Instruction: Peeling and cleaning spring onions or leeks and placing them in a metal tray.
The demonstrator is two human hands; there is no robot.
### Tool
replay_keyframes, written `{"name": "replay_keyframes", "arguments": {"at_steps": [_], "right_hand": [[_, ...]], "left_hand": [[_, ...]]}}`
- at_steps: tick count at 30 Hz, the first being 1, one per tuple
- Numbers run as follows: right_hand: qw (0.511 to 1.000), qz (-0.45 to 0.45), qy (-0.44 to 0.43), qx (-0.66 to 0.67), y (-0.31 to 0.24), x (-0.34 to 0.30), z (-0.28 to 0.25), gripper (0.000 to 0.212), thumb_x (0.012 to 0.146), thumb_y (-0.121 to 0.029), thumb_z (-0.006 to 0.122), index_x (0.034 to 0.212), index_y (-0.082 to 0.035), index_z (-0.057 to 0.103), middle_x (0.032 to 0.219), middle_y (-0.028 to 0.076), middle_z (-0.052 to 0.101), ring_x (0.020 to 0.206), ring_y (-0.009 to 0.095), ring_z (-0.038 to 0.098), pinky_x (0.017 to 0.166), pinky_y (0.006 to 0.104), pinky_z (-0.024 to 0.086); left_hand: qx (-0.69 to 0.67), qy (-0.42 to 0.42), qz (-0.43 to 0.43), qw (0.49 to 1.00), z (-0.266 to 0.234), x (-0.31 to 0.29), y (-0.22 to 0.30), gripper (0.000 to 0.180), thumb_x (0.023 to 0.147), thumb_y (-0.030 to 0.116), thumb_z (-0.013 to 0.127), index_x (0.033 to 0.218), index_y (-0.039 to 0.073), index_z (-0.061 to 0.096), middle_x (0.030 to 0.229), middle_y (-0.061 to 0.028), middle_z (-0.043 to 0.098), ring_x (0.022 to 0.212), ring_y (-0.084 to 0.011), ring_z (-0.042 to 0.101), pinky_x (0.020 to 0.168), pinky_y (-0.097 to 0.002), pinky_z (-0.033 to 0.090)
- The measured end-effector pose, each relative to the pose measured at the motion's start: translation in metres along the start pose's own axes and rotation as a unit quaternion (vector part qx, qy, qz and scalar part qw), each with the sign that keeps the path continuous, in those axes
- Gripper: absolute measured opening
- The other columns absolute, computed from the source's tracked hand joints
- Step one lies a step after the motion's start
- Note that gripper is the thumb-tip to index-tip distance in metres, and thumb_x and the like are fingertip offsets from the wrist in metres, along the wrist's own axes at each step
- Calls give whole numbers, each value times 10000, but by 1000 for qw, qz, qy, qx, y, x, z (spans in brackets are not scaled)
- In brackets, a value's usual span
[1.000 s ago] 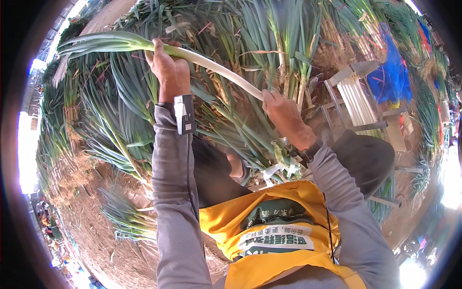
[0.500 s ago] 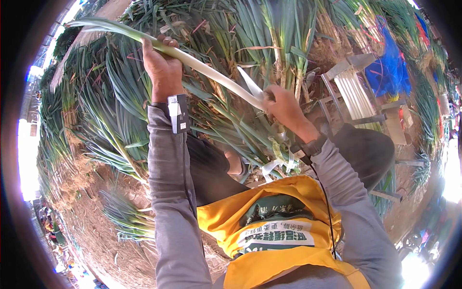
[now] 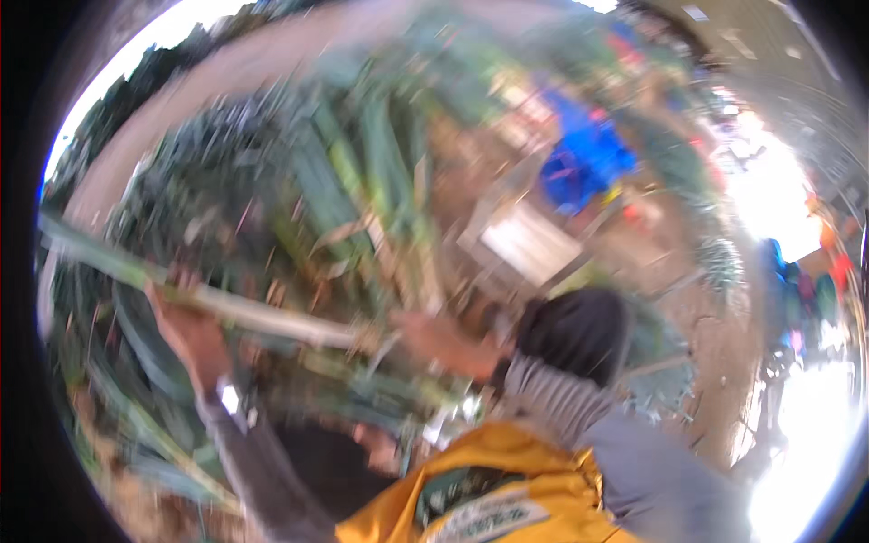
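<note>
A long leek slants across the left half, its green leaves at the upper left and its pale stalk pointing right. My left hand is closed around it where green turns to white. Close to the root end is my right hand, badly smeared, so its fingers and anything in them cannot be made out. Behind the stalk stand green leeks in a thick pile, with more lying beneath my left arm.
A metal-framed stand with a pale top is on the ground to the right, just beyond my dark-trousered knee. Past it lies crumpled blue plastic. A yellow apron covers my lap. Bare brown ground runs along the right.
The whole view has swung and blurred, with the stand and blue plastic shifting left. My left hand keeps hold of the leek. The pale peeled strip by my right hand no longer shows clearly.
</note>
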State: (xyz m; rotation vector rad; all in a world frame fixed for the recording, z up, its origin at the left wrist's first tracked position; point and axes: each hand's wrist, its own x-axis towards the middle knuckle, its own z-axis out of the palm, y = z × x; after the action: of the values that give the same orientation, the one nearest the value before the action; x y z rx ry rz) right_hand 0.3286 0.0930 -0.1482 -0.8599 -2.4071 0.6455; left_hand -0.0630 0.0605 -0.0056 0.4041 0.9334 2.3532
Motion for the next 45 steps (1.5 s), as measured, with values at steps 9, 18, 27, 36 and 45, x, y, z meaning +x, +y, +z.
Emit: {"name": "replay_keyframes", "arguments": {"at_steps": [9, 18, 27, 36, 45], "right_hand": [[979, 102, -167, -59, 31, -17, 22, 316, 927, -200, 614, 1146, 27, 626, 901, 220, 665, 855, 400, 669, 720, 498, 525], [919, 139, -2, 368, -2, -12, -34, 590, 1004, -334, 624, 1459, 2, 456, 1171, 158, 637, 966, 262, 667, 798, 385, 539], [701, 79, 90, 703, -48, 26, -154, 567, 997, -311, 671, 1430, 0, 481, 1221, 90, 653, 999, 154, 672, 848, 299, 587], [720, 72, 194, 663, -7, 19, -198, 367, 1026, -239, 626, 1290, 16, 603, 1101, 72, 694, 958, 141, 681, 857, 288, 578], [828, 5, 279, 486, 1, 20, -223, 290, 1006, -195, 645, 1250, -42, 606, 1081, 60, 668, 942, 112, 624, 794, 264, 541]], "left_hand": [[-123, -137, -2, 983, 24, 11, -43, 471, 1034, 269, 607, 1421, 39, 467, 1010, -44, 524, 857, -159, 528, 809, -300, 487], [-122, -232, -50, 964, 51, -33, -67, 159, 1036, 164, 582, 1070, 11, 610, 1032, -86, 640, 1016, -194, 621, 959, -346, 503], [-141, -323, -293, 889, 144, -199, -149, 305, 1065, 328, 531, 1207, 63, 580, 1089, -32, 641, 924, -125, 580, 800, -293, 464], [-103, -233, -302, 919, 191, -231, -158, 313, 1042, 280, 596, 1270, 66, 582, 1146, -40, 659, 991, -131, 599, 870, -288, 470], [-67, -320, -345, 880, 223, -246, -178, 320, 1040, 278, 601, 1250, 37, 584, 1094, -53, 678, 1001, -151, 641, 884, -297, 519]]}}
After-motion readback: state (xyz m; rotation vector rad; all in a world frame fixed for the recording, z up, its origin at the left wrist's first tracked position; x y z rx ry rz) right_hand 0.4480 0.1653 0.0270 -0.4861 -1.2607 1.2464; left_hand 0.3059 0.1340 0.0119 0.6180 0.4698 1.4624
